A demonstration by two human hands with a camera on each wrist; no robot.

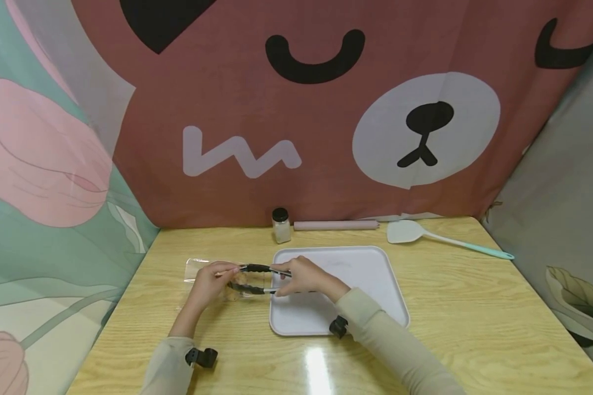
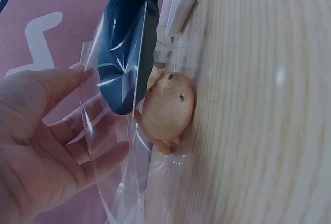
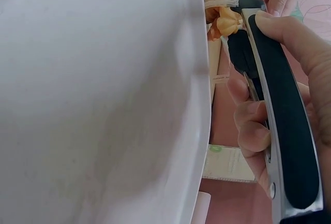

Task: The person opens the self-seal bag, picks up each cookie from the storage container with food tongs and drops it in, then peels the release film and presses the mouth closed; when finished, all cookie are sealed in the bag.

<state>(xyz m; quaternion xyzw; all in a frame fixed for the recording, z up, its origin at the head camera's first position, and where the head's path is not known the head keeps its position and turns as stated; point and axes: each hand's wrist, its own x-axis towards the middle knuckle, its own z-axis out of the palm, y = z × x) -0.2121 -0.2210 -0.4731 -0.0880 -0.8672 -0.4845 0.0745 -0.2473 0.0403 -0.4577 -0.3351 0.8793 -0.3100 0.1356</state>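
My right hand (image 1: 303, 276) grips metal tongs with black handle pads and black tips (image 3: 287, 120), its thumb on one arm and its fingers round the other. The tongs' arms stand apart over the tray's left edge, their tips reaching left into a clear plastic bag (image 1: 194, 269). My left hand (image 1: 210, 280) holds the bag near its opening, with thumb and fingers on the film. In the left wrist view, one dark tip shows through the film beside a golden-brown bun (image 2: 168, 107) with small dark marks. The bun lies low, close to the table.
A white tray (image 1: 346, 263) lies under and right of my right hand. Behind it stand a black-lidded glass jar (image 1: 281, 233) and a long pink stick (image 1: 336, 225). A white spatula with a mint handle (image 1: 405, 231) lies at the back right. A patterned curtain (image 1: 326, 181) hangs behind.
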